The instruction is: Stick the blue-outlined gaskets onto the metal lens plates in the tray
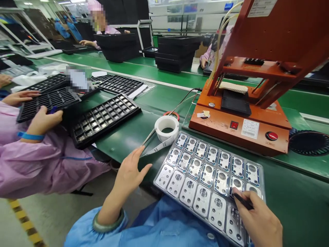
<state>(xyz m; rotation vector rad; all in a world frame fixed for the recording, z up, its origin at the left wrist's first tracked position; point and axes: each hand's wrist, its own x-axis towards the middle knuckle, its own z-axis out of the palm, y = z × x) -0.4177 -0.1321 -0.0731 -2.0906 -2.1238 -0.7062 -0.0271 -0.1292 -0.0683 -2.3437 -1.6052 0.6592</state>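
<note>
A clear plastic tray (260, 171) lies tilted at the table's front edge, with rows of silver rectangular plates (203, 199) in its pockets. Many plates have blue edges, a round spot and small dark holes. My right hand (262, 216) is closed on a black pen-like tool (243, 201) over the tray's right part; the tool's tip is hidden by my fingers. Left of the tray, my left hand (131, 171) is open, fingers stretched and thumb apart. Just beyond its fingertips is a white roll of labels (167, 127), its strip (160, 146) trailing toward the hand.
An orange press machine (239, 116) with a red switch stands behind the tray. A black grid tray (105, 120) with small parts lies to the left. Beside it, a co-worker in a pink sleeve (33, 154) holds another black tray (51, 103). Black bins (177, 53) stand farther back.
</note>
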